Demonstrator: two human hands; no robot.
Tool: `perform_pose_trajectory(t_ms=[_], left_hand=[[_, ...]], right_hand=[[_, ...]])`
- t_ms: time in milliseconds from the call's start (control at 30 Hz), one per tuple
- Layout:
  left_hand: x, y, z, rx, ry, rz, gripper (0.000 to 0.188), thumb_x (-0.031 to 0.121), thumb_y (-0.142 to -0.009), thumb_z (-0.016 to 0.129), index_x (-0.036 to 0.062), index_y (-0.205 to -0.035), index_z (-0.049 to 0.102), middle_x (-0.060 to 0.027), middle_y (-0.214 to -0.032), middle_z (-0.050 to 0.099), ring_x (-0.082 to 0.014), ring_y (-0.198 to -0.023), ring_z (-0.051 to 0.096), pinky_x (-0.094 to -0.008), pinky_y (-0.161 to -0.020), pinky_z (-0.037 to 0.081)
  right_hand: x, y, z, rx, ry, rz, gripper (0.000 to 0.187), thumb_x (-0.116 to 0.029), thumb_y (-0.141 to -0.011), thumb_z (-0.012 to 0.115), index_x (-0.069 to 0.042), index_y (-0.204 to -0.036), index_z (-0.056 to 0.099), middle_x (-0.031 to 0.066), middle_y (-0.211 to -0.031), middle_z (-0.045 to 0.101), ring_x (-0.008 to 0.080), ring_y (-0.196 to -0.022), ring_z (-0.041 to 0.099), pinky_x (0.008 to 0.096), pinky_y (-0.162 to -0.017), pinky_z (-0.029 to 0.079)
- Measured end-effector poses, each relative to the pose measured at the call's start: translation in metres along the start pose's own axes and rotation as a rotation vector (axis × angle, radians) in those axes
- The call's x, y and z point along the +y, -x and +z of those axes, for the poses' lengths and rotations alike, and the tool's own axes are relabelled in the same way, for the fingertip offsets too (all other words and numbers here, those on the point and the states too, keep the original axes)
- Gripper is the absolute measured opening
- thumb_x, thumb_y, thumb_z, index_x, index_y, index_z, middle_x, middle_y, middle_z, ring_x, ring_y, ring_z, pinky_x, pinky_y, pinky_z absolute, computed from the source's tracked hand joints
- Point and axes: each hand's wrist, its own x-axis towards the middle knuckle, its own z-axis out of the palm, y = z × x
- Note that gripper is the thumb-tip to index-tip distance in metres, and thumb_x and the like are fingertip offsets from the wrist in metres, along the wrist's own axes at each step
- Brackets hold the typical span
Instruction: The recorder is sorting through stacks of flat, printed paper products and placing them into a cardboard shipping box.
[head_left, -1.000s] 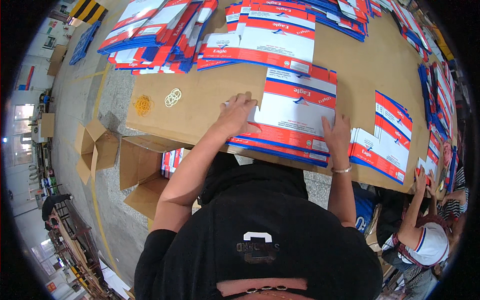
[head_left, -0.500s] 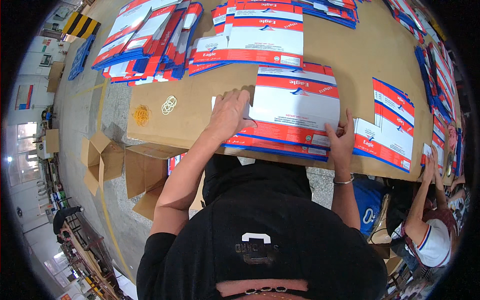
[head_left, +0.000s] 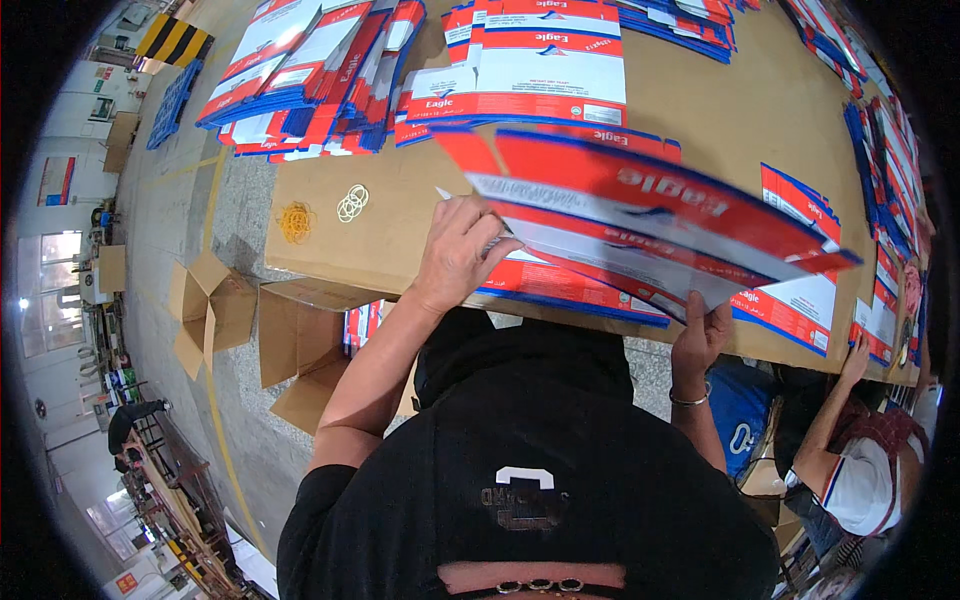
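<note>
A flat printed carton [head_left: 640, 205] in red, white and blue is lifted and tilted over the near edge of the table, blurred by motion. My left hand [head_left: 462, 250] is closed in a pinch at its left end; a white corner pokes out above the fingers, and a thin dark sliver shows by the thumb that I cannot make out. My right hand [head_left: 703, 335] grips the carton's lower right edge, thumb against the printed side. Beneath it lie more flat cartons [head_left: 570, 285] of the same print, partly hidden.
Stacks of flat cartons [head_left: 300, 70] stand at the far left, with another pile [head_left: 550, 75] farther back. Yellow rubber bands [head_left: 294, 222] and pale bands [head_left: 352, 203] lie on the brown table [head_left: 330, 245]. Open cardboard boxes [head_left: 215, 305] sit left on the floor. A co-worker's arm [head_left: 835, 410] reaches in at right.
The carton that lay flat is now raised and tipped, its far edge swung up and to the right. My right hand has moved slightly nearer me; my left stays at the left end.
</note>
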Motion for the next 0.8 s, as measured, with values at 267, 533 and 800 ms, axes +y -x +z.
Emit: perform_pose_trajectory(t_ms=[267, 533, 800], left_hand=[[-0.007, 0.011, 0.012, 0.080, -0.026, -0.039, 0.025, 0.015, -0.068, 0.080, 0.0080, -0.076, 0.057, -0.0057, -0.089, 0.055, -0.0261, -0.084, 0.053, -0.0379, -0.073, 0.039], [-0.008, 0.010, 0.016, 0.127, -0.014, -0.048, 0.020, 0.013, -0.069, 0.079, 0.0106, -0.083, 0.066, -0.0041, -0.088, 0.055, -0.0240, -0.083, 0.052, -0.0371, -0.073, 0.039], [-0.012, 0.007, 0.019, 0.144, 0.034, -0.068, 0.017, 0.009, -0.071, 0.077, 0.0104, -0.085, 0.069, -0.0053, -0.088, 0.056, -0.0245, -0.082, 0.053, -0.0367, -0.072, 0.040]], right_hand=[[-0.002, -0.009, 0.008, -0.035, 0.117, -0.060, 0.028, -0.009, -0.094, 0.060, 0.004, -0.119, 0.058, 0.0094, -0.109, 0.064, 0.0147, -0.099, 0.057, 0.0301, -0.089, 0.045], [-0.002, -0.014, 0.010, -0.018, 0.139, 0.034, 0.030, -0.012, -0.094, 0.062, 0.003, -0.120, 0.058, 0.0096, -0.110, 0.064, 0.0146, -0.100, 0.057, 0.0304, -0.089, 0.046], [-0.003, -0.018, 0.013, -0.004, 0.180, 0.028, 0.028, -0.013, -0.095, 0.061, 0.002, -0.118, 0.059, 0.0085, -0.108, 0.065, 0.0130, -0.099, 0.056, 0.0303, -0.088, 0.046]])
